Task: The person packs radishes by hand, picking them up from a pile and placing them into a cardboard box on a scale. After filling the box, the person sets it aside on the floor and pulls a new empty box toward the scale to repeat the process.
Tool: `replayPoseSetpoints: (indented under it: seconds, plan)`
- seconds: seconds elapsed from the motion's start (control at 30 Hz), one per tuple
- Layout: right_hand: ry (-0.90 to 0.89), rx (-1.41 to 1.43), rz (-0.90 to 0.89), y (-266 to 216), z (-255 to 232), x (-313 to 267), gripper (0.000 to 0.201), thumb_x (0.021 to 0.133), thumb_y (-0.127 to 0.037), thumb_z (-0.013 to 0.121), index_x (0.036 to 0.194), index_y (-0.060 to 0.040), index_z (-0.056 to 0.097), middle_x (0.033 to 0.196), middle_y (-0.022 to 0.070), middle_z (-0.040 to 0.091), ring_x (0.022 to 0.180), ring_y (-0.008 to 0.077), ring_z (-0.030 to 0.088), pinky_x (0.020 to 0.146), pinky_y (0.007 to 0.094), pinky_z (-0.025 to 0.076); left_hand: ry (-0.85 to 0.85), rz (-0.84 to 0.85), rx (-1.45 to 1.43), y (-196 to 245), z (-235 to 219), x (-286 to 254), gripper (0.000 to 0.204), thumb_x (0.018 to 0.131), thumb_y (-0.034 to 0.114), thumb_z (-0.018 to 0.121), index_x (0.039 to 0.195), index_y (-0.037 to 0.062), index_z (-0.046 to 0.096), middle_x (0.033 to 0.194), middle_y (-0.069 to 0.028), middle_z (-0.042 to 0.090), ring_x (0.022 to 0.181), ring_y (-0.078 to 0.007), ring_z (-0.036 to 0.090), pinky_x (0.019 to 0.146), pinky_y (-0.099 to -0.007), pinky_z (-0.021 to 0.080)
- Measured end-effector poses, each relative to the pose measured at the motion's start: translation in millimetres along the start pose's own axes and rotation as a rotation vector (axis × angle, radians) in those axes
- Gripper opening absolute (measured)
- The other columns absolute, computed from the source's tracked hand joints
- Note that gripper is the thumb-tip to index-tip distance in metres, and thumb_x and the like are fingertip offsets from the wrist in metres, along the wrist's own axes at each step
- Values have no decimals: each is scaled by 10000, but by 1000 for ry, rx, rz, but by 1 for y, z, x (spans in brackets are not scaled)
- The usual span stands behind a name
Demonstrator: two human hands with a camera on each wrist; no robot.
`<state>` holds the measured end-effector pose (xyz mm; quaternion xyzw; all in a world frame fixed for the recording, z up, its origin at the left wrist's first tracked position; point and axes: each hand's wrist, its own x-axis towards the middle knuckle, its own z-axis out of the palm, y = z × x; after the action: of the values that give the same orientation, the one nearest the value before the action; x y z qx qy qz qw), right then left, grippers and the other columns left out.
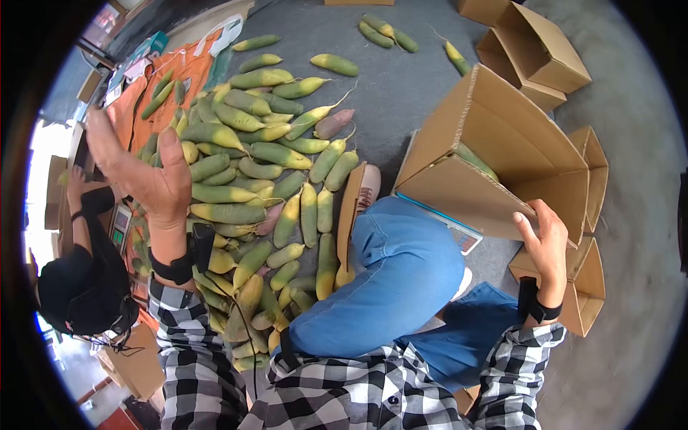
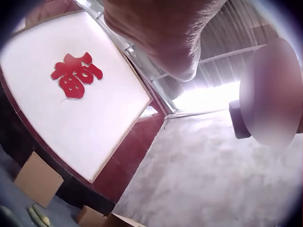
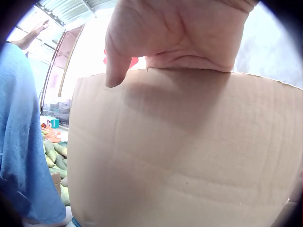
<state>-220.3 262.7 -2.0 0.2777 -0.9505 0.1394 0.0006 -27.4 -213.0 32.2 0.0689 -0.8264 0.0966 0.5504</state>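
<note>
My left hand [image 1: 147, 168] is raised at the left of the head view, fingers extended and thumb apart, holding nothing. Below it spreads a big pile of green radishes [image 1: 247, 118]. My right hand [image 1: 548, 240] grips the near upper edge of an open cardboard box [image 1: 451, 186]; in the right wrist view the thumb [image 3: 117, 71] lies on the outer face while the other fingers go over the rim. Part of a green radish [image 1: 476, 163] shows inside the box. Beneath the box is a flat scale [image 1: 469, 240] with a display along its front.
Other open boxes [image 1: 534, 50] stand at the back right and along the right side. Several loose radishes [image 1: 387, 32] lie on the grey floor at the back. Another person in a black cap [image 1: 79, 290] is at the left, near an orange cloth [image 1: 132, 107].
</note>
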Motion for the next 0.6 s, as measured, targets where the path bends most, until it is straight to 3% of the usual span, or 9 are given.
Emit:
replayPoseSetpoints:
  seconds: [0.03, 0.13, 0.3, 0.37, 0.43, 0.5, 0.57, 0.6]
  plan:
    - [-8, 4, -7, -1, 0, 0, 386, 871, -383, 667, 971, -12, 630, 877, 187, 661, 852, 382, 637, 746, 431, 488, -8, -2, 8, -6, -1, -8, 742, 916, 308, 610, 1435, -118, 294, 1453, -268, 379, 1370, -369, 347, 1145, -446, 235]
    - [-11, 9, 42, -5, 0, 1, 392, 879, -385, 658, 976, -6, 623, 870, 191, 656, 841, 376, 637, 742, 420, 487, -50, -218, 18, -19, -6, -18, 693, 933, 248, 590, 1441, -115, 290, 1449, -267, 385, 1358, -363, 370, 1135, -430, 261]
    - [-56, 43, 105, 1, 1, 0, 385, 889, -383, 648, 987, -12, 619, 884, 192, 659, 842, 374, 637, 747, 413, 489, 100, -208, -11, -25, -18, -1, 631, 935, 194, 577, 1414, -121, 313, 1435, -262, 398, 1345, -347, 396, 1135, -420, 271]
    - [-65, 46, 108, 0, 0, 0, 384, 897, -388, 638, 1003, -19, 618, 903, 192, 666, 858, 369, 643, 758, 407, 493, 118, -145, -56, -31, -18, -2, 664, 939, 145, 565, 1431, -140, 222, 1464, -279, 372, 1376, -346, 356, 1158, -436, 241]
    - [-76, 65, 106, -2, -1, 0, 396, 905, -394, 626, 1058, -29, 612, 913, 183, 674, 865, 349, 652, 775, 403, 495, 130, -172, -31, -41, -11, -19, 624, 922, 122, 577, 1423, -113, 288, 1437, -257, 426, 1358, -351, 384, 1138, -446, 273]
    - [-35, 174, 120, -4, 0, 1, 411, 911, -385, 621, 1129, -37, 601, 911, 164, 672, 865, 319, 652, 786, 396, 495, -84, -143, 278, -54, 2, -51, 564, 902, 101, 589, 1396, -77, 385, 1412, -226, 468, 1316, -350, 434, 1101, -431, 317]
    - [-68, 201, 126, -2, -2, 0, 408, 945, -367, 564, 1195, -45, 586, 926, 158, 659, 887, 292, 640, 815, 388, 487, -262, -175, 180, -67, 26, -108, 492, 889, 91, 594, 1351, -31, 475, 1364, -203, 517, 1258, -349, 489, 1064, -418, 353]
    - [-44, 223, 125, 0, -2, 0, 396, 962, -351, 529, 1208, -45, 583, 935, 163, 653, 902, 289, 635, 832, 386, 482, -469, -202, 97, -69, 38, -138, 415, 830, 80, 597, 1238, 13, 563, 1220, -212, 587, 1118, -358, 563, 961, -438, 432]
